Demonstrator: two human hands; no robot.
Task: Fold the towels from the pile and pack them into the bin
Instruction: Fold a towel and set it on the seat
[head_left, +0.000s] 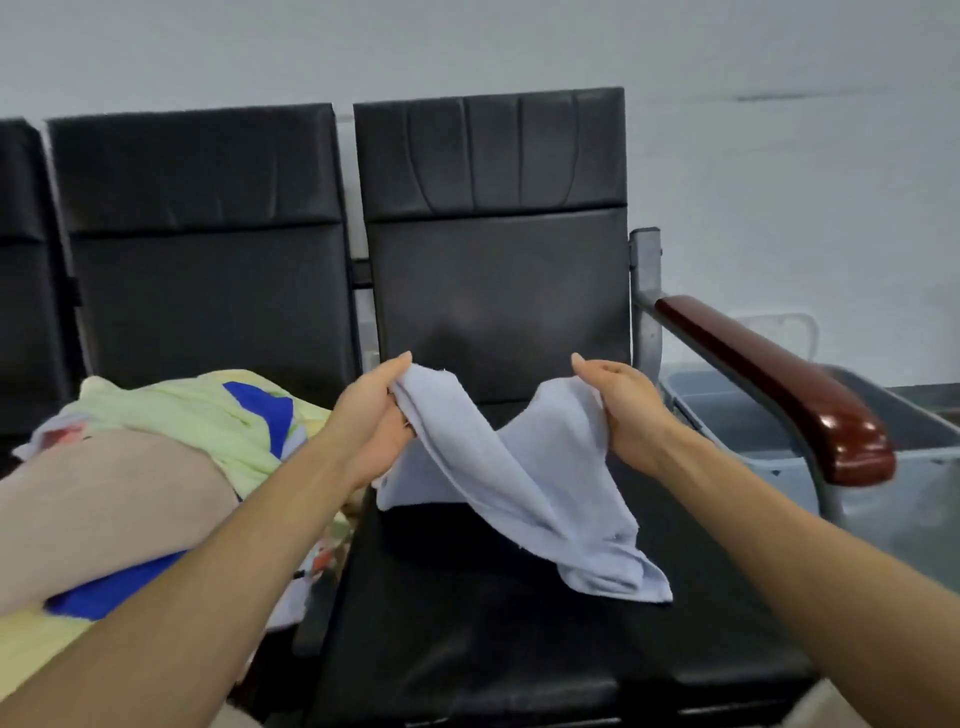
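Note:
A pale blue towel (519, 483) hangs between my hands above the black seat (467, 623). My left hand (371, 415) grips its left corner and my right hand (623, 410) grips its right corner. The towel sags in the middle, and its lower end lies crumpled on the seat cushion. A pile of towels (156, 467) in beige, light green, blue and yellow covers the seat to the left. A grey bin (727, 415) stands to the right, beyond the armrest; the part of its inside that shows is bare.
A dark red armrest (779, 384) on a grey metal frame runs between the seat and the bin. Black padded backrests (493, 234) rise behind the seats, against a pale wall.

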